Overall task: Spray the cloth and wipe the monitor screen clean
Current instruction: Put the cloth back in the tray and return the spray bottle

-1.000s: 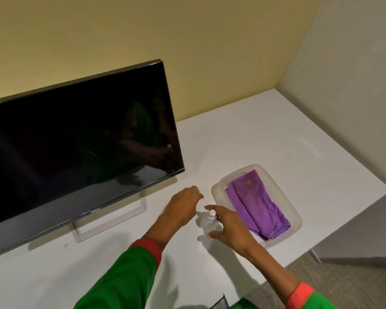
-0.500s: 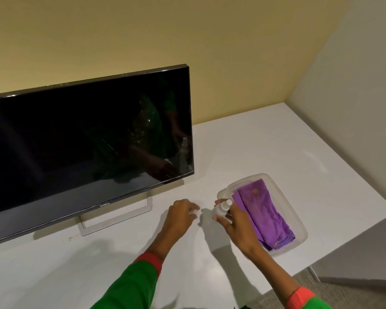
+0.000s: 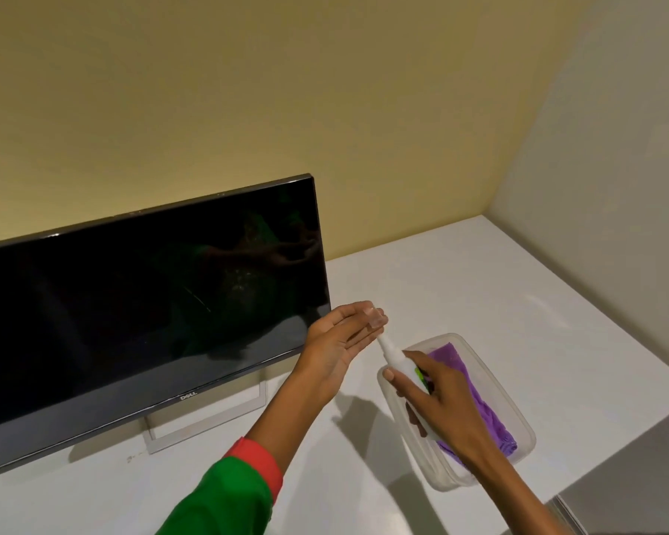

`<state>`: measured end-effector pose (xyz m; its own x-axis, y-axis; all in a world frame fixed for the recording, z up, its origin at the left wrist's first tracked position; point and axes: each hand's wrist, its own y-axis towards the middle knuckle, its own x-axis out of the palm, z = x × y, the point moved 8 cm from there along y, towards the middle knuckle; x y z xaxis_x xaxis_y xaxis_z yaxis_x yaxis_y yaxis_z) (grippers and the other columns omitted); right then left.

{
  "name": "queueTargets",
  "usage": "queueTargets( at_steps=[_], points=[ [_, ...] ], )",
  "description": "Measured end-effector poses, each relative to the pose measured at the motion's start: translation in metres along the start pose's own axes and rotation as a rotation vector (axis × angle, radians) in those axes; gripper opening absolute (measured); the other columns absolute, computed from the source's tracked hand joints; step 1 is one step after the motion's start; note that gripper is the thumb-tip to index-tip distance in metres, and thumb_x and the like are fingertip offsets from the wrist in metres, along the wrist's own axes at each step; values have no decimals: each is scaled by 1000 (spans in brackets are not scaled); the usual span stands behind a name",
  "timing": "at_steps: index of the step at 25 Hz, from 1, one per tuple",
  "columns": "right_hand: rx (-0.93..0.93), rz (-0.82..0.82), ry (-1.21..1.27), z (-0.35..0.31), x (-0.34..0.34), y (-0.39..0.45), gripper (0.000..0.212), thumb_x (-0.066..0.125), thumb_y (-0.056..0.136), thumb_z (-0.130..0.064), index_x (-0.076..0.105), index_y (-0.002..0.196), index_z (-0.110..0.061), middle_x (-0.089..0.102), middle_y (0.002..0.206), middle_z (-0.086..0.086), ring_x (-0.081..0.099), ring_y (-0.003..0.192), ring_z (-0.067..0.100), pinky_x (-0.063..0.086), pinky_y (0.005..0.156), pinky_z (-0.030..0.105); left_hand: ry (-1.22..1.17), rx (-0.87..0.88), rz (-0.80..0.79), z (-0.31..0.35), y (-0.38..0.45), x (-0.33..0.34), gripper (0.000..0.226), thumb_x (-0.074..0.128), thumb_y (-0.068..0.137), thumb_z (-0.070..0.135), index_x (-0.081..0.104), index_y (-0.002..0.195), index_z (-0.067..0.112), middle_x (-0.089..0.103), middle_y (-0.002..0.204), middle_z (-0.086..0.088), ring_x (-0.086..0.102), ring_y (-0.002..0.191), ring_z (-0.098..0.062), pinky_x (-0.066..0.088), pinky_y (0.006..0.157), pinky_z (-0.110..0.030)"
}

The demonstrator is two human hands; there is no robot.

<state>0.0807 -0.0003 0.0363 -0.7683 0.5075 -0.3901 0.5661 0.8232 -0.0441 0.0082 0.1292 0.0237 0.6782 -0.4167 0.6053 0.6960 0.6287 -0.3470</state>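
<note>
The small white spray bottle (image 3: 398, 362) is being held in the right hand (image 3: 439, 395), with the fingers and thumb curled round its body and its nozzle end being pointed up and to the left. A clear cap (image 3: 376, 320) is being pinched at the fingertips of the left hand (image 3: 338, 343), just above the nozzle; whether the cap is being kept in contact with the nozzle cannot be told. Both hands are being held above the white counter (image 3: 479, 272), in front of the monitor's lower right corner.

The purple cloth (image 3: 479, 403) is being kept folded inside a clear plastic container (image 3: 518, 418), which is being supported by the counter to the right of the monitor (image 3: 143, 314). The container is being partly covered by the right hand and bottle. The monitor is being carried upright on its silver stand (image 3: 205, 422), with its dark screen being turned toward the camera. A green sleeve (image 3: 228, 496) with a red cuff is being worn on the left arm.
</note>
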Motion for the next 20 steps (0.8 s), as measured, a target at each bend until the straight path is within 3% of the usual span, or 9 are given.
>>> queueTargets(
  at_steps=[4,8,13,17,20],
  points=[
    [24,66,85,-4,-6,-2,38,62,74,-50,60,108,-32,67,67,4,59,43,22,48,40,30,98,23,-26,3,-9,11,21,65,79,3,64,100,2,72,99,-15,69,96,-27,56,83,-31],
    [17,130,161,-9,-9,-4,42,66,75,-43,56,113,-32,68,69,2,57,42,26,46,38,30,135,42,-32,10,-8,10,18,65,80,3,65,98,2,72,100,-16,68,97,-25,56,82,-30],
    [30,146,183,-14,-19,-8,50,69,75,-39,49,121,-34,70,69,2,57,43,31,46,37,32,353,48,-99,3,-15,29,19,68,79,7,68,98,4,72,102,-15,68,96,-25,55,81,-27],
    [158,29,566,-17,-14,-6,52,65,76,-36,47,125,-35,66,69,18,47,39,23,39,36,25,242,34,-174,8,-18,43,14,65,79,4,67,94,5,73,99,-15,68,97,-25,54,84,-26],
    [220,-109,836,-20,-13,-2,44,62,82,-37,52,125,-31,56,69,19,43,35,18,36,34,20,212,97,-200,16,-19,58,11,63,80,1,66,90,5,74,91,-11,69,93,-22,53,85,-24]
  ],
)
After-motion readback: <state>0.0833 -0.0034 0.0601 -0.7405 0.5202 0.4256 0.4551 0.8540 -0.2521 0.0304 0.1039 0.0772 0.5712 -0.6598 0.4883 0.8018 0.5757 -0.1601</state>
